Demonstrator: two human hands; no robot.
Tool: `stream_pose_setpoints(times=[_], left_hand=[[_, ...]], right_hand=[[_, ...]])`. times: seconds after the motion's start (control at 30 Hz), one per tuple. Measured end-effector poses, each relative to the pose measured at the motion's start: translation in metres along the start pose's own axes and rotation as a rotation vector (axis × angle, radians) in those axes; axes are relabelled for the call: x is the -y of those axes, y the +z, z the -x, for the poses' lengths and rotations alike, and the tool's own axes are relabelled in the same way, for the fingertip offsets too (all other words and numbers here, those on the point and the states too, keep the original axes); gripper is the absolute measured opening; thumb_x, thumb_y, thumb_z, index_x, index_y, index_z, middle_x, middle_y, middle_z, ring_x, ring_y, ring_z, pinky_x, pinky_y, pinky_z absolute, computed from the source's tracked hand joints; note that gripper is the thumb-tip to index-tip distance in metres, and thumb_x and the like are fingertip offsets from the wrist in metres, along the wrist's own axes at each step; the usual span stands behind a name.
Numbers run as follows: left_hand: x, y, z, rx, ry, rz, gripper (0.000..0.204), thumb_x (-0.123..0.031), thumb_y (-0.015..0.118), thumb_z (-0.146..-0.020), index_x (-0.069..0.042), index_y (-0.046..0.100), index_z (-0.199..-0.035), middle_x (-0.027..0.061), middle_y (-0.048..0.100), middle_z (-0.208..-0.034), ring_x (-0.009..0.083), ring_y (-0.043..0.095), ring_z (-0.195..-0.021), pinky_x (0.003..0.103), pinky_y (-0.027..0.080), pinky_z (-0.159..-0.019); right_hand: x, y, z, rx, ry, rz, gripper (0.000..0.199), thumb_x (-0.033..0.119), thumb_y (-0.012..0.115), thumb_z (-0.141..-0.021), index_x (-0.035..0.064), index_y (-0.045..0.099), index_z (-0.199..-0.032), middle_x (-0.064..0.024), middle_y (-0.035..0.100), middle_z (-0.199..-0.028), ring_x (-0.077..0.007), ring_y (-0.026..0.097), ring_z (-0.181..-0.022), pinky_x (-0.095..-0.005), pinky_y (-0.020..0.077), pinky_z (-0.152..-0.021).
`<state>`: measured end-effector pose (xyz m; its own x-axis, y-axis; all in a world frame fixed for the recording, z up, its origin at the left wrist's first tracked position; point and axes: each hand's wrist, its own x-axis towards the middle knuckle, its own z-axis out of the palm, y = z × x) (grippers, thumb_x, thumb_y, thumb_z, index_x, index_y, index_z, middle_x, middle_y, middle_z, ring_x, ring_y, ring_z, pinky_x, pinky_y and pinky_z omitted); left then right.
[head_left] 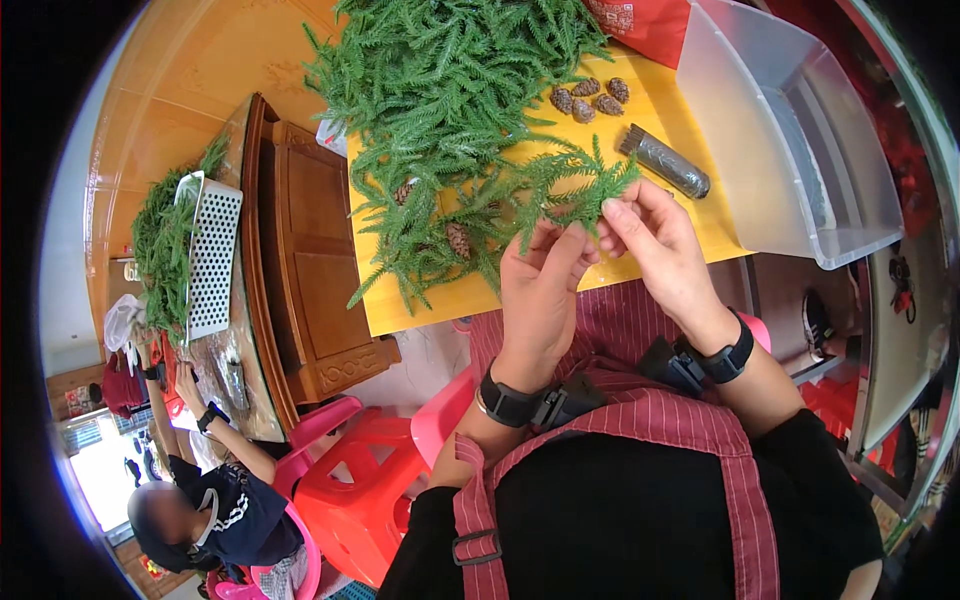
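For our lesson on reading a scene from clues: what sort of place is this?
Probably a small craft workshop making decorations by hand: green fir-like sprigs heaped on a yellow table, pine cones beside them, and another person working at a second table.

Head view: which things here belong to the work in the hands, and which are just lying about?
In hand:
- green fir sprig, pinched by left hand and right hand
- pile of green sprigs, on the yellow table
- pine cones

Lying about:
- clear plastic bin
- grey bundle of wires
- white perforated basket, on a co-worker's table
- red stool
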<state>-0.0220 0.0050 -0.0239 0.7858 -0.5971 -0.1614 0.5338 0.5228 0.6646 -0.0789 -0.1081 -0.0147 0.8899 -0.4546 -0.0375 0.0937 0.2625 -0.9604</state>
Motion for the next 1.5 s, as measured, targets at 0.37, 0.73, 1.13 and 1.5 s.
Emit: stream_pose_setpoints(times=[0.37, 0.73, 1.13, 1.5], left_hand=[[-0.002, 0.002, -0.001, -0.029, -0.021, -0.181, 0.018, 0.000, 0.062, -0.078, 0.000, 0.058, -0.096, 0.0064, 0.061, -0.089, 0.0100, 0.057, -0.074, 0.023, 0.047, -0.069], [-0.002, -0.003, -0.001, 0.010, -0.104, 0.003, 0.006, 0.002, 0.056, -0.082, 0.001, 0.057, -0.088, 0.0076, 0.061, -0.082, 0.0155, 0.059, -0.073, 0.027, 0.049, -0.070], [0.008, -0.015, -0.004, -0.032, 0.367, -0.494, 0.024, 0.010, 0.057, -0.073, 0.003, 0.058, -0.097, 0.0057, 0.055, -0.090, 0.0140, 0.053, -0.090, 0.025, 0.043, -0.079], [0.005, -0.010, 0.000, -0.033, 0.371, -0.567, 0.029, 0.011, 0.058, -0.072, 0.004, 0.058, -0.099, 0.0063, 0.057, -0.097, 0.0131, 0.053, -0.091, 0.024, 0.041, -0.082]], right_hand=[[0.002, -0.002, 0.003, -0.014, -0.011, 0.174, 0.012, 0.012, 0.056, -0.086, 0.0054, 0.048, -0.080, 0.0032, 0.050, -0.072, -0.0028, 0.045, -0.065, -0.0176, 0.0381, -0.060], [0.003, 0.001, 0.003, -0.091, -0.140, 0.060, 0.019, 0.005, 0.057, -0.083, 0.0069, 0.045, -0.097, 0.0022, 0.047, -0.082, -0.0039, 0.046, -0.072, -0.0182, 0.0396, -0.063], [0.013, 0.005, 0.015, 0.039, 0.033, -0.197, 0.037, 0.014, 0.056, -0.081, 0.0056, 0.041, -0.113, -0.0044, 0.051, -0.097, -0.0107, 0.052, -0.083, -0.0234, 0.0437, -0.075], [0.008, 0.006, 0.007, -0.045, 0.120, -0.258, 0.026, 0.001, 0.058, -0.080, 0.0055, 0.047, -0.102, 0.0027, 0.054, -0.083, -0.0029, 0.049, -0.071, -0.0165, 0.0381, -0.064]])
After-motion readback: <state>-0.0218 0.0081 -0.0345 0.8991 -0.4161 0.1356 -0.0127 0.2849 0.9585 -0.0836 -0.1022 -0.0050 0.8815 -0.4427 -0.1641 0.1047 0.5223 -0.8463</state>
